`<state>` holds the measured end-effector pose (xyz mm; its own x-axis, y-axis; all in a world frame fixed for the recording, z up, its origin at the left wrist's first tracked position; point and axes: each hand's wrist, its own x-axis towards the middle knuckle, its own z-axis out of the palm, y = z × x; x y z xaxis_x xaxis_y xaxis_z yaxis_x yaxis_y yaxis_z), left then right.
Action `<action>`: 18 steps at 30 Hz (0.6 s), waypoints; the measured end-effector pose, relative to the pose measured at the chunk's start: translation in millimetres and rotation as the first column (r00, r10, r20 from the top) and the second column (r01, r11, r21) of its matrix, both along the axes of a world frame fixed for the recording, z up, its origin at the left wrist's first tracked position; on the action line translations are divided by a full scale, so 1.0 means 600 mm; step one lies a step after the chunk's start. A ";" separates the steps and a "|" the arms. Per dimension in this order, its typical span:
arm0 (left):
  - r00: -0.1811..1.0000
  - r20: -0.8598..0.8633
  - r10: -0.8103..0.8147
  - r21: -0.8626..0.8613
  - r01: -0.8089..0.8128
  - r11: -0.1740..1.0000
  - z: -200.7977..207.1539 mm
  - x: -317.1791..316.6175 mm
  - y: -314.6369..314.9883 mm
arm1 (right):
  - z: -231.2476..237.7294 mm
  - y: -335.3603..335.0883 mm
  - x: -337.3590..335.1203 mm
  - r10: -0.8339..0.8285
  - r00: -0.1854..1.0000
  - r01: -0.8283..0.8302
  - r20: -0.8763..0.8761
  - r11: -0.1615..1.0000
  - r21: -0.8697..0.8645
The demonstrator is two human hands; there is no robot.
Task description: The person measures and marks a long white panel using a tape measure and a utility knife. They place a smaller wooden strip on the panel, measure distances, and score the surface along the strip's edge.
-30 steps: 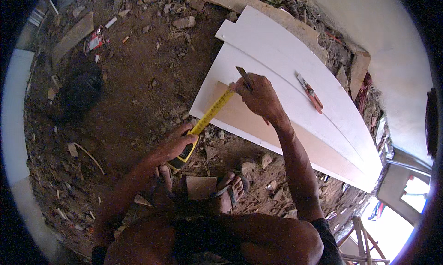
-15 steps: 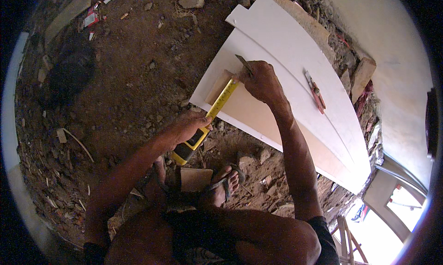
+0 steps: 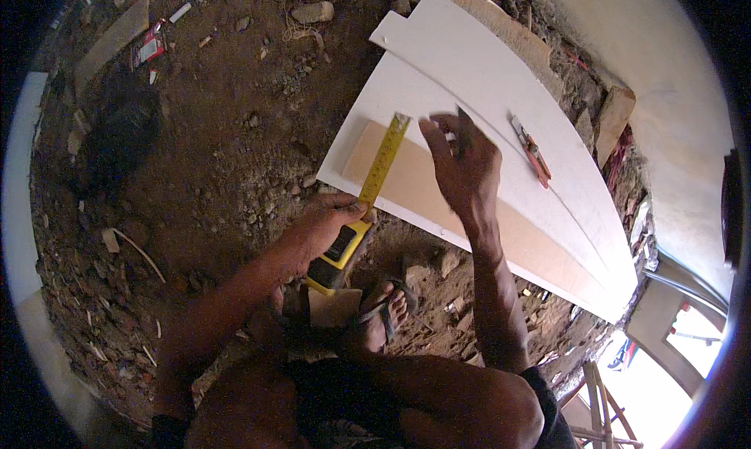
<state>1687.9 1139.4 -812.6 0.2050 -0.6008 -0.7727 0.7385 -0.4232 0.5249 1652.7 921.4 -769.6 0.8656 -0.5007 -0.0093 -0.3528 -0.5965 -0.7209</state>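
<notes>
The left hand (image 3: pixel 325 226) is clamped around the yellow-and-black tape measure (image 3: pixel 344 252), its case in front of the white panels' (image 3: pixel 403 85) near edge. The yellow blade (image 3: pixel 382 167) runs out over that edge near the left corner and crosses a brown board strip (image 3: pixel 422 187), its tip near the right hand (image 3: pixel 469 167). That hand is curled around a dark flat strip (image 3: pixel 462 117), thumb and forefinger apart. An orange-handled tool (image 3: pixel 533 158) lies toward the panels' far edge. The panels rest above the dirt floor (image 3: pixel 211 136).
</notes>
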 end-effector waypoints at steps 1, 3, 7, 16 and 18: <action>0.997 -0.010 0.074 -0.006 -0.074 0.997 0.008 -0.005 -0.002 | 0.020 0.018 -0.018 -0.100 0.991 0.111 -0.091 0.986 0.126; 0.974 -0.056 0.220 0.016 -0.219 0.976 0.056 -0.004 -0.030 | 0.005 0.034 -0.075 -0.070 0.988 0.120 -0.137 0.909 0.399; 0.837 -0.141 0.528 -0.046 -0.538 0.841 0.078 -0.028 -0.056 | 0.044 0.079 -0.106 -0.028 0.970 0.212 -0.240 0.576 0.789; 0.725 0.451 0.520 -0.201 -0.485 0.851 0.083 -0.043 -0.075 | 0.033 0.080 -0.121 0.124 0.991 -0.051 -0.049 0.690 0.722; 0.644 0.638 0.422 -0.206 -0.386 0.899 0.079 -0.029 -0.060 | 0.046 0.052 -0.110 0.232 0.970 -0.121 -0.078 0.731 0.671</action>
<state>1670.6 1103.6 -765.1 0.8743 -0.3657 -0.3191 0.2921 -0.1287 0.9477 1587.0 952.6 -742.0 0.8978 -0.1590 -0.4106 -0.4234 -0.0556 -0.9042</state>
